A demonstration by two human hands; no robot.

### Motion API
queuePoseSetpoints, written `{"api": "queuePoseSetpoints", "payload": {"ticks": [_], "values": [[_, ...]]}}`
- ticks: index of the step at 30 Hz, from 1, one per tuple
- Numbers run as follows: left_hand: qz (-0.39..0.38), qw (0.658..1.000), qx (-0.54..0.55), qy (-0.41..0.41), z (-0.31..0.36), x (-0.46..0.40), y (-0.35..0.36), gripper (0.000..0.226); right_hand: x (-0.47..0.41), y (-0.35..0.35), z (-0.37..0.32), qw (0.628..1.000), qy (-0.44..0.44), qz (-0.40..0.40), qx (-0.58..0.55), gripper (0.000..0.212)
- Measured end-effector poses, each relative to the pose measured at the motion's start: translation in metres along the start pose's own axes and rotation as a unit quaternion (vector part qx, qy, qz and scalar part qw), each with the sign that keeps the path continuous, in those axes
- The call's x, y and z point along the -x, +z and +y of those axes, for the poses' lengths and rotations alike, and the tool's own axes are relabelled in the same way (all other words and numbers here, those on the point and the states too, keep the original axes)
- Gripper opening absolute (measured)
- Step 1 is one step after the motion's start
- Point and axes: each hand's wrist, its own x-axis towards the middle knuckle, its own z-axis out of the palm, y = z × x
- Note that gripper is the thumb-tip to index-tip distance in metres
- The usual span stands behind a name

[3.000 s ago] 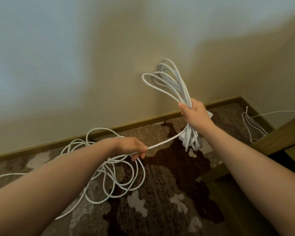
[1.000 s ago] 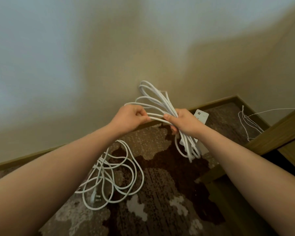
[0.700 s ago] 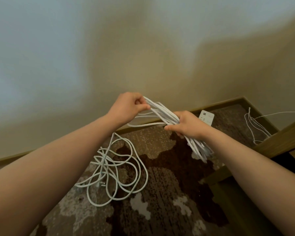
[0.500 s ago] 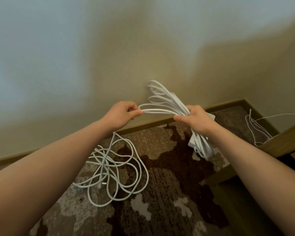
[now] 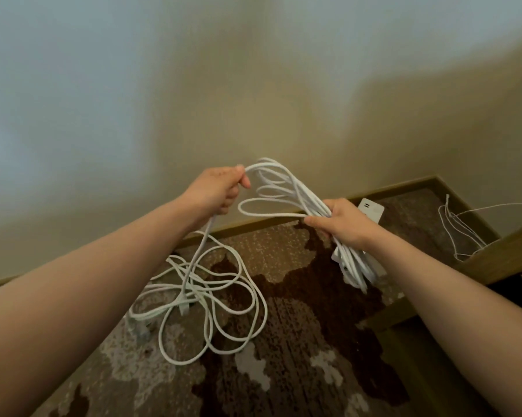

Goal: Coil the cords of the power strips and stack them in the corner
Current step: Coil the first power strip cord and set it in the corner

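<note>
Right hand (image 5: 342,222) clutching looped white cord (image 5: 286,191) and strip (image 5: 371,210); left hand (image 5: 217,188) pinching round strand above patterned carpet (image 5: 298,341).

Left hand (image 5: 220,188) has lifted the cord (image 5: 271,168) higher than before

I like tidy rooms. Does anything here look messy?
Yes. A loose white cord sprawls in tangled loops on the brown patterned carpet, not yet coiled. Thin white wires also dangle untidily near the corner.
</note>
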Motion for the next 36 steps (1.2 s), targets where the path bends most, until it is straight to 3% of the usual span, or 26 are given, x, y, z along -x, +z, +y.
{"api": "queuePoseSetpoints", "payload": {"ticks": [5,7,9,11,14,19,21,28,31,36], "values": [[-0.062,0.971,-0.228,-0.043,-0.062,0.023,-0.026,0.037,-0.001,-0.012,-0.003,0.987,-0.002,0.12,-0.103,0.029],[-0.11,0.957,-0.257,-0.076,-0.082,0.035,-0.029,0.036,-0.002,-0.013,-0.003,0.983,-0.003,0.14,-0.119,0.026],[-0.112,0.964,-0.223,-0.089,-0.08,0.039,-0.019,0.036,-0.003,-0.013,-0.002,0.983,0.001,0.142,-0.113,0.023],[-0.07,0.99,-0.088,-0.08,-0.056,0.03,-0.005,0.038,-0.003,-0.012,-0.001,0.986,0.011,0.137,-0.1,0.022],[-0.076,0.993,0.08,-0.05,-0.012,0.009,0.016,0.037,-0.004,-0.01,0.0,0.987,0.012,0.133,-0.086,0.024],[0.018,0.986,-0.02,-0.167,-0.03,0.012,0.031,0.036,-0.001,-0.009,-0.003,0.986,-0.004,0.138,-0.096,0.028],[0.03,0.981,-0.087,-0.173,-0.051,0.017,0.026,0.029,-0.001,-0.011,-0.002,0.981,-0.006,0.157,-0.114,0.027],[-0.047,0.956,-0.25,-0.144,-0.087,0.036,-0.019,0.033,0.004,-0.016,0.0,0.955,-0.012,0.245,-0.168,0.018],[-0.027,0.969,-0.194,-0.148,-0.079,0.037,-0.014,0.031,0.004,-0.014,0.001,0.954,-0.011,0.257,-0.155,0.02],[0.02,0.995,0.005,-0.1,-0.04,0.015,0.043,0.029,0.004,-0.002,0.005,0.973,-0.011,0.202,-0.113,0.029]]}}
